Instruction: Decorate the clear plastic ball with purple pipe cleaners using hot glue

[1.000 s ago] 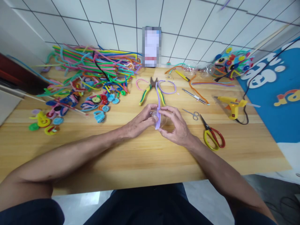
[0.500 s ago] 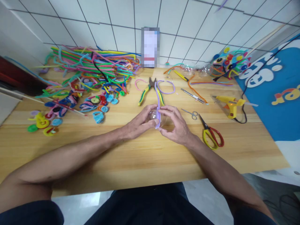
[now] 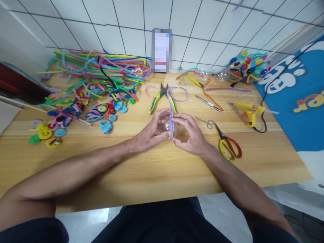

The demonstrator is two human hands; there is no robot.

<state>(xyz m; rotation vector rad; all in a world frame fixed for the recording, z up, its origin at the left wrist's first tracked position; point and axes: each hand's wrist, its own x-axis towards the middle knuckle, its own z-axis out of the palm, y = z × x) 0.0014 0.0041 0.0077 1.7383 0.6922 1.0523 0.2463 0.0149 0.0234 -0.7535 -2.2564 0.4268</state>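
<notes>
Between my two hands is a clear plastic ball (image 3: 165, 126), held just above the wooden table. A purple pipe cleaner (image 3: 171, 125) runs around its middle, and its loose end reaches up past the pliers (image 3: 164, 90). My left hand (image 3: 152, 133) cups the ball from the left, thumb pressed on the pipe cleaner near the bottom. From the right, my right hand (image 3: 191, 135) grips the ball with curved fingers, its fingertips against the pipe cleaner. The palms hide part of the ball's sides. The green and yellow pliers lie spread just beyond my hands.
Scissors (image 3: 227, 145), small scissors (image 3: 206, 122), a craft knife (image 3: 209, 103) and a yellow glue gun (image 3: 249, 113) lie to the right. Pipe cleaners (image 3: 96, 71) are heaped at the back left. A phone (image 3: 161, 50) leans on the tiled wall.
My left thumb has shifted slightly along the pipe cleaner, and the left fingers are a little more spread, showing more of the ball. Both hands remain in nearly the same place.
</notes>
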